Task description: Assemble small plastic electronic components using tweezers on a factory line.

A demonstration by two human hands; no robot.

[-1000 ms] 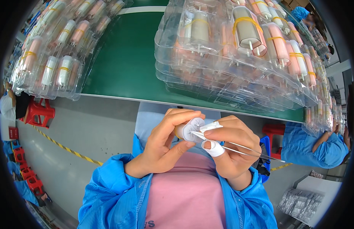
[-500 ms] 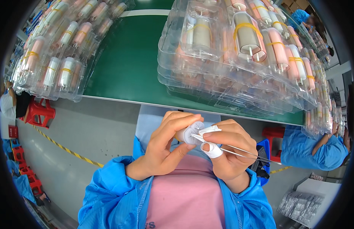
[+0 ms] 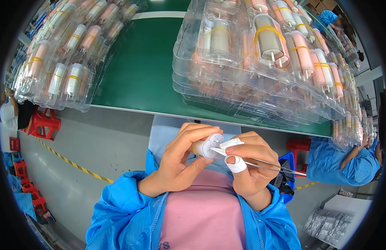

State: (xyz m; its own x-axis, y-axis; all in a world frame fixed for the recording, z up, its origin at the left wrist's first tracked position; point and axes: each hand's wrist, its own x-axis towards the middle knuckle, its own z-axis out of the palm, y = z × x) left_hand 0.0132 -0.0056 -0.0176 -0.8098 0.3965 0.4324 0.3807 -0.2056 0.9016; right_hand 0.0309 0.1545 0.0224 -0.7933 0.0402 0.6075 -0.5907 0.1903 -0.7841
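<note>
Little has moved since the earlier frames: both hands stay raised in front of the chest, and the view has only drifted slightly, so the trays sit a touch lower in the picture.

The left hand (image 3: pixel 180 164) wraps its fingers and thumb around a small white roller (image 3: pixel 208 146), its round end face turned toward the right hand (image 3: pixel 251 166). That hand pinches a pair of thin metal tweezers (image 3: pixel 263 163) between thumb and fingers, one fingertip covered by a white finger cot (image 3: pixel 235 165). The tweezer tips meet the roller's end, where a scrap of white material (image 3: pixel 231 143) sits against it; the long ends point out to the right.

Beyond the hands lies a green table (image 3: pixel 139 71). On its right stands a stack of clear plastic trays (image 3: pixel 259 79) filled with pink and grey rollers bound by yellow bands. A second set of trays (image 3: pixel 64 62) lies on the left side.

Another person in a blue coat (image 3: pixel 347 160) works at far right, and a red stool (image 3: pixel 45 123) stands on the grey floor at left.
</note>
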